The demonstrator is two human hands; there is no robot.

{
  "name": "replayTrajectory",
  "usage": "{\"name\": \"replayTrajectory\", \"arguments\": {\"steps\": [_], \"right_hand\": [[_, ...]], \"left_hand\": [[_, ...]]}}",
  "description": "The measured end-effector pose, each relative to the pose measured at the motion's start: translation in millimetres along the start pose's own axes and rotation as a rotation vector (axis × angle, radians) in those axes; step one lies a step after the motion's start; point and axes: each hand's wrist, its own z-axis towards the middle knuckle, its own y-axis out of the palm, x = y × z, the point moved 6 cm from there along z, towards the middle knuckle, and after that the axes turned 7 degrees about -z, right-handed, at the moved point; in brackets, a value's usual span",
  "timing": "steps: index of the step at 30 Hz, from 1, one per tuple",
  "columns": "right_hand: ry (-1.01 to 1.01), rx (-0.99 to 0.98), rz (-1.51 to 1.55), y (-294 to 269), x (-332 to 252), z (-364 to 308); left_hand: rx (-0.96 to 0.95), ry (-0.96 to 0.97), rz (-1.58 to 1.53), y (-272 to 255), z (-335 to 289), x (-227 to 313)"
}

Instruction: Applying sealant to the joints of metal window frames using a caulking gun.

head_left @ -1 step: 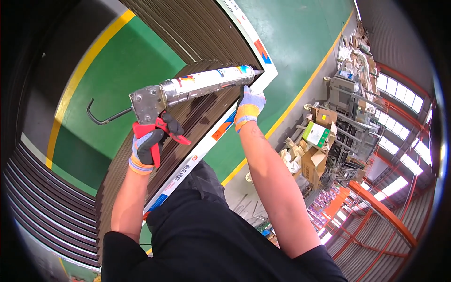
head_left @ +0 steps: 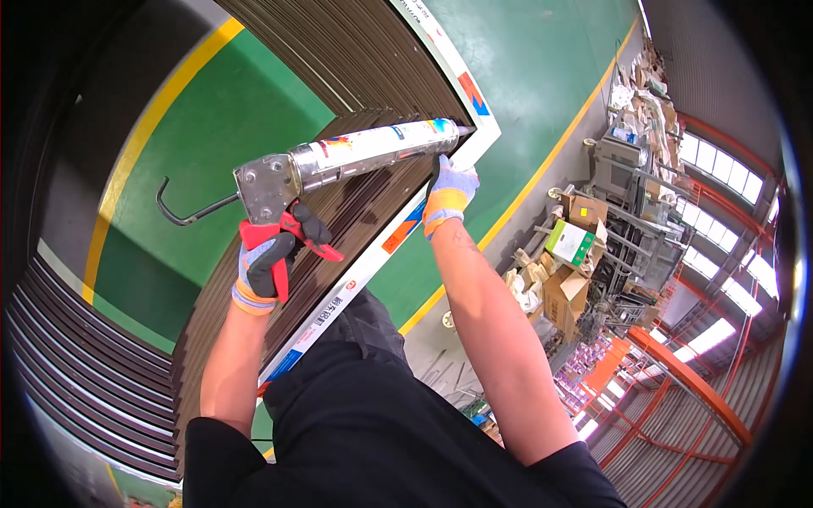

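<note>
At left centre, a caulking gun [head_left: 269, 184] trails its hooked rod [head_left: 207, 211], its long axis rising slightly rightward. The left hand [head_left: 257, 269] has its gloved fingers curled around the red handle [head_left: 264, 232], palm hidden. The white cartridge [head_left: 385, 142] bears small, blurred multicoloured print. The nozzle [head_left: 465, 130] meets a white-edged frame corner [head_left: 484, 135], its tip indistinct. Below, the right hand's [head_left: 451, 193] fingers are partly hidden; their grip cannot be told.

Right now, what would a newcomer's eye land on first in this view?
Probably the silver caulking gun with its colourful tube, slanting across the upper middle, its red handle gripped by the gloved left hand. The gloved right hand is near its nozzle end, by a corner of the stacked brown frames.
</note>
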Motion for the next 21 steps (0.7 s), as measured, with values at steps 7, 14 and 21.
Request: {"name": "replayTrajectory", "arguments": {"steps": [7, 14, 21], "right_hand": [[-0.060, -0.026, 0.051, 8, 3, 22], [-0.391, -0.025, -0.219, 27, 18, 59], [-0.401, -0.032, -0.233, 32, 19, 84]], "left_hand": [[-0.048, 0.009, 0.061, 8, 20, 2], [-0.006, 0.030, 0.112, 10, 37, -4], [-0.001, 0.038, 0.134, 12, 57, -12]]}}
